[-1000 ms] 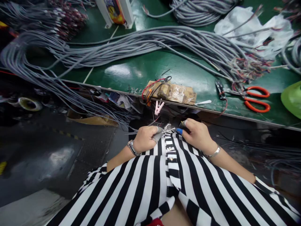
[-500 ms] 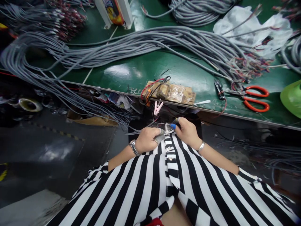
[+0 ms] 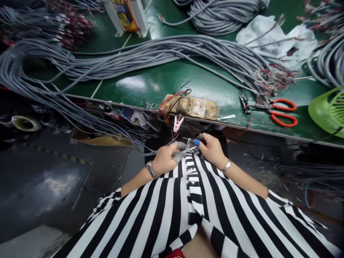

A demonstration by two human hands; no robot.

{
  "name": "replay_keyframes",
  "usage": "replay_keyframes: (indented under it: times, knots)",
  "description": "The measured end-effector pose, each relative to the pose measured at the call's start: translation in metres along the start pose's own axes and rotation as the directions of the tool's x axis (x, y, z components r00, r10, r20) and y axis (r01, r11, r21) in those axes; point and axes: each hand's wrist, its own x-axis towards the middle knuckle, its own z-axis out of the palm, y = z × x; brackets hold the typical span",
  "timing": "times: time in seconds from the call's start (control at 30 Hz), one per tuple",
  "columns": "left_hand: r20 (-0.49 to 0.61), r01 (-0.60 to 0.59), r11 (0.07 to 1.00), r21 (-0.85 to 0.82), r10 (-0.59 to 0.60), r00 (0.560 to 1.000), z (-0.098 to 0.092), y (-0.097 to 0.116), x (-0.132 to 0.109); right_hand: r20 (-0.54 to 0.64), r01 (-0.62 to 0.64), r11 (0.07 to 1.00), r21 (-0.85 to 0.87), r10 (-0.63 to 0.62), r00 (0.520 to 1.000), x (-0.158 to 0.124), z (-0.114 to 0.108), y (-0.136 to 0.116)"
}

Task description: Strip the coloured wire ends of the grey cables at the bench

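Green tabletop (image 3: 172,84) ahead, long grey cable bundle (image 3: 150,57) across it, white plastic bag (image 3: 268,34) far right, green fan (image 3: 329,111) at the right edge and further into view than a second ago. Orange scissors (image 3: 282,111) and taped cardboard block (image 3: 195,106) sit by the near edge, with a pink clip (image 3: 176,123) hanging below the block. My left hand (image 3: 163,159) is over my lap, closed around the cable end (image 3: 161,146), about where it was. My right hand (image 3: 212,150) has come in closer and slightly up, its blue-capped fingertip (image 3: 196,142) pinched on the thin wires (image 3: 188,145) fanning from that end. The gap between my hands is smaller, so the wires are now gripped from both sides.
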Motion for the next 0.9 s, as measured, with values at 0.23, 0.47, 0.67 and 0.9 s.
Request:
replay_keyframes:
  times: [0.23, 0.47, 0.67, 0.9]
  knots:
    - [0.097, -0.043, 0.946, -0.321, 0.078, 0.992, -0.001, -0.001, 0.007, 0.028, 0.128, 0.965, -0.23, -0.125, 0.992, -0.004, 0.0, 0.001]
    - [0.182, 0.048, 0.895, -0.444, 0.038, 0.983, 0.001, 0.0, 0.012, 0.059, 0.167, 0.919, -0.356, -0.157, 0.986, -0.006, 0.0, -0.001]
    - [0.328, 0.049, 0.86, -0.508, 0.141, 0.934, -0.009, 0.005, 0.012, 0.066, 0.099, 0.94, -0.326, -0.082, 0.994, 0.001, 0.006, 0.007]
    - [0.324, -0.062, 0.955, -0.291, 0.159, 0.933, -0.014, 0.013, 0.011, -0.005, -0.194, 0.976, -0.097, 0.195, 0.981, 0.018, 0.006, 0.039]
